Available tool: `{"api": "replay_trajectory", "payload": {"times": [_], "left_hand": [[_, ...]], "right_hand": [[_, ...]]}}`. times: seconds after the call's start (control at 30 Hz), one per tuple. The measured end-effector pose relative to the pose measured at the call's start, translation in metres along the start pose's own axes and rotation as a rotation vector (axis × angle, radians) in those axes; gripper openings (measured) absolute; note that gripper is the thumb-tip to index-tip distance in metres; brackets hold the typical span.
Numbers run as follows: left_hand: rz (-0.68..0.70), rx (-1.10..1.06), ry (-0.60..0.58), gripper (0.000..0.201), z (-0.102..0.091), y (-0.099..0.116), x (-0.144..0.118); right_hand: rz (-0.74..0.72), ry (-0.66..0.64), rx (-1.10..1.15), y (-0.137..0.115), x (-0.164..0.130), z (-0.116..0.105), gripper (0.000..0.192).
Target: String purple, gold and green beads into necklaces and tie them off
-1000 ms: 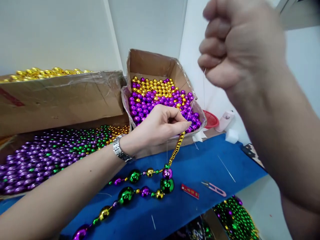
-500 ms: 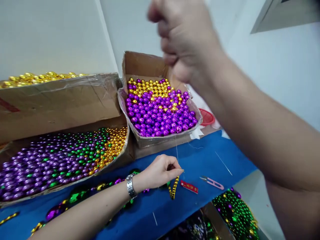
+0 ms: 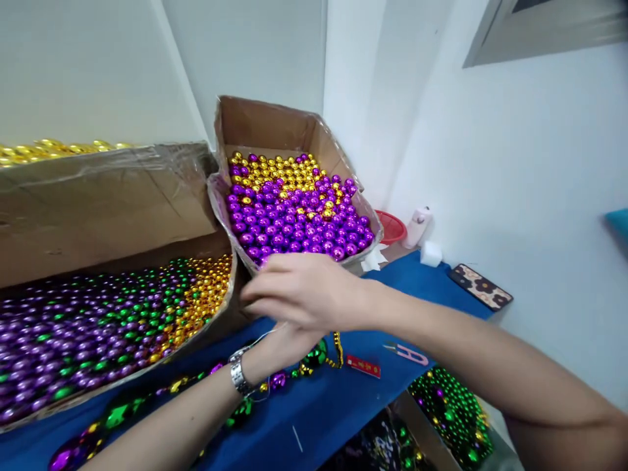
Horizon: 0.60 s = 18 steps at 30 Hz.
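Observation:
My right hand (image 3: 307, 291) crosses over my left hand (image 3: 282, 347), its bent fingers pointing left and blurred. What it pinches, if anything, is out of sight. My left hand, with a silver watch (image 3: 237, 374) at the wrist, lies underneath; its fingers are covered. A thin white thread (image 3: 260, 337) loops by the left wrist. Below and around this hand runs a bead garland (image 3: 116, 415) of purple, green and gold pieces. Its large green bead (image 3: 316, 353) and a string of small gold beads (image 3: 337, 348) show just right of the hands.
Cardboard boxes hold purple and gold balls (image 3: 304, 226) and small mixed beads (image 3: 112, 327). On the blue cloth (image 3: 353, 412) lie a red packet (image 3: 363, 366), pink thread snips (image 3: 406, 353) and a patterned phone-like case (image 3: 481, 286). A red basket (image 3: 390, 227) stands behind; green beads (image 3: 451, 412) sit lower right.
My right hand has come down from high up, moving left, onto my left hand. The taut thread between them now hangs in a loose loop. The view has shifted right.

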<state>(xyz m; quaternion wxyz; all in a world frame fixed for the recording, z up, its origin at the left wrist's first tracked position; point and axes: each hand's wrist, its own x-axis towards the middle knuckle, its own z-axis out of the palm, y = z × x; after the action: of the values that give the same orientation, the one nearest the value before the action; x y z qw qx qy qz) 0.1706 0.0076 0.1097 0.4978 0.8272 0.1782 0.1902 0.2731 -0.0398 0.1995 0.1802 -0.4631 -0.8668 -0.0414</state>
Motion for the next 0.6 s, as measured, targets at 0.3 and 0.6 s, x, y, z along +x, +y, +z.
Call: {"api": "replay_trajectory", "payload": {"times": [0.3, 0.6], "left_hand": [[-0.120, -0.086, -0.001, 0.027, -0.011, 0.010, 0.006], [-0.282, -0.361, -0.021, 0.022, -0.015, -0.002, 0.003]], "right_hand": [[0.567, 0.068, 0.533, 0.023, -0.109, 0.047, 0.023], [0.374, 0.133, 0.149, 0.002, -0.116, 0.060, 0.025]]}}
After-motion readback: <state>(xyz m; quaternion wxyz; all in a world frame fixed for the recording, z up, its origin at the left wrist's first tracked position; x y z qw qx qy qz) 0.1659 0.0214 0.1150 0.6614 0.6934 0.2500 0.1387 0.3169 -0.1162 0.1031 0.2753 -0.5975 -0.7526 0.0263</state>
